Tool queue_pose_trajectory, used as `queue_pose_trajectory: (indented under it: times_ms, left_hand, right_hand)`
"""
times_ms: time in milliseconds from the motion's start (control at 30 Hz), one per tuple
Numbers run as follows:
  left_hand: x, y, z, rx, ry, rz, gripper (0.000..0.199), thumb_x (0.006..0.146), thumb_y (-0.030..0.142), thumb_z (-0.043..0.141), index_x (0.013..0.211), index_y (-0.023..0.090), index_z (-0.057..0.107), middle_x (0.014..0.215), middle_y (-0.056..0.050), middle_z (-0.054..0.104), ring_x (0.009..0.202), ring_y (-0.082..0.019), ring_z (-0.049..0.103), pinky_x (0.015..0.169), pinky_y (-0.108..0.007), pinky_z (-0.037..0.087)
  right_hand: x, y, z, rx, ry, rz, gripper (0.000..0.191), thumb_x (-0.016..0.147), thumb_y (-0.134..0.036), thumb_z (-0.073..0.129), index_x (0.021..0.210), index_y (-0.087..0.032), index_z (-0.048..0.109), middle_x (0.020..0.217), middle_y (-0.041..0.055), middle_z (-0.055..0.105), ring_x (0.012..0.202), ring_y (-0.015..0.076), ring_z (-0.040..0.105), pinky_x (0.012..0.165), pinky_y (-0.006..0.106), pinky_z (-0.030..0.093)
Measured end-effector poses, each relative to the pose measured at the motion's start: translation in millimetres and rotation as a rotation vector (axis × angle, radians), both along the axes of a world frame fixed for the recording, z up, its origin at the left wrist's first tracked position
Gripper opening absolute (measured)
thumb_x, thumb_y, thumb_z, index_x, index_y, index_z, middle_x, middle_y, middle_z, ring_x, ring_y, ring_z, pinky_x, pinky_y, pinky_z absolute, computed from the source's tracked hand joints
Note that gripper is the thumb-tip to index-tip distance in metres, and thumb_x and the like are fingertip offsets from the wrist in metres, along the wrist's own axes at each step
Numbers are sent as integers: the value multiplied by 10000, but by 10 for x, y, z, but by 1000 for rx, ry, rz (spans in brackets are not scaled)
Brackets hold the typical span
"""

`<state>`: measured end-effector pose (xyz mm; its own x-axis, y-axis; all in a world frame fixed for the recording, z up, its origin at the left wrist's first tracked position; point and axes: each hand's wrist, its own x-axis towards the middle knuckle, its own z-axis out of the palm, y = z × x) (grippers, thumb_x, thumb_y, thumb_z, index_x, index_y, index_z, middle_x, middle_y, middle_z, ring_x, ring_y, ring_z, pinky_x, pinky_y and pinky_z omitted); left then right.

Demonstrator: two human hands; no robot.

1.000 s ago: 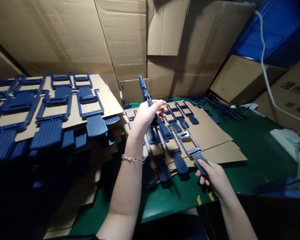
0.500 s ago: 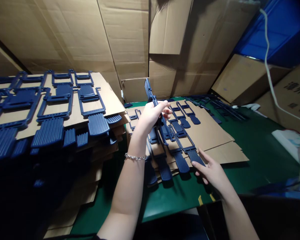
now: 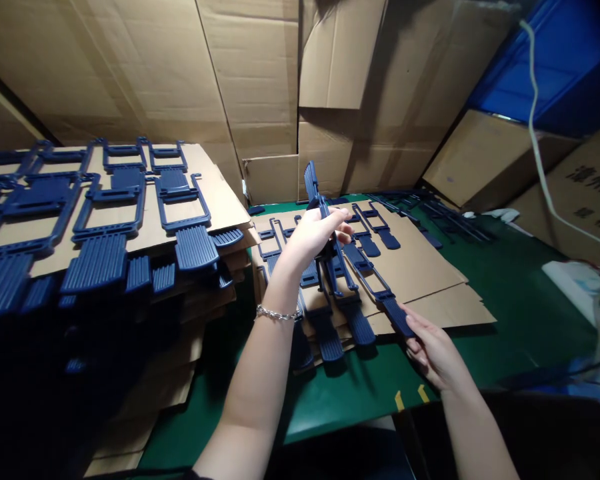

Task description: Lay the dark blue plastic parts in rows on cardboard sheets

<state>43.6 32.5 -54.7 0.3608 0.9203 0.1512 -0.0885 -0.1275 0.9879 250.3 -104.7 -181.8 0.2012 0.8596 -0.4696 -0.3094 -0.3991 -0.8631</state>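
Right grip (image 3: 433, 348), angled inward, pinches ribbed tab (image 3: 396, 316).

Leftmost dark-blue plastic frame with ribbed paddle (image 3: 5, 285): cut by the edge. Held navy plastic parts (image 3: 311, 181): partly hidden by your left hand (image 3: 315, 233).

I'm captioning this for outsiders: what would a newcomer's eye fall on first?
Probably the left hand, mid-view, gripping dark blue framework above the cardboard sheet. Next, the right hand, lower right, holding another frame's ribbed end. The layered cardboard stack at left, bearing rows of similar frames, also stands out.
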Motion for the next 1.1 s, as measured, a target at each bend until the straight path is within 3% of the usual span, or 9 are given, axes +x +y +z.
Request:
queue_pose_trajectory:
  times_ms: [333, 567, 767, 1100]
  left_hand:
    - [137, -44, -9, -62, 51, -2, 152, 797, 249, 524, 810, 101, 558, 717, -46, 588, 565, -87, 561, 567, -222, 441]
    - [107, 3, -44, -36, 51, -2, 208, 799, 297, 530, 845, 99, 573, 720, -52, 591, 579, -101, 571, 575, -237, 428]
    - [77, 32, -54, -46, 30, -3, 208, 804, 299, 532, 846, 99, 570, 727, -57, 582, 586, -97, 573, 566, -227, 412]
    - [93, 25, -72, -37, 47, -12, 214, 794, 312, 526, 834, 106, 567, 725, -49, 584, 593, -107, 580, 574, -236, 424]
  right_hand:
    - [1, -42, -55, 77, 125, -106, 668, 744, -341, 629, 1335, -127, 402, 458, -36, 429, 329, 17, 295, 309, 94, 220]
    - [18, -97, -16, 62, -111, -140, 718, 662, -422, 680, 1279, -116, 479, 467, -27, 450, 383, 39, 353, 307, 98, 251]
    - [42, -130, -50, 62, -160, -144, 752, 656, -441, 675, 1293, -105, 463, 494, -12, 484, 396, 46, 365, 311, 110, 261]
    - [-31, -42, -62, 89, -323, -91, 688, 740, -516, 582, 1289, -116, 473, 478, -12, 493, 370, 48, 378, 339, 134, 286]
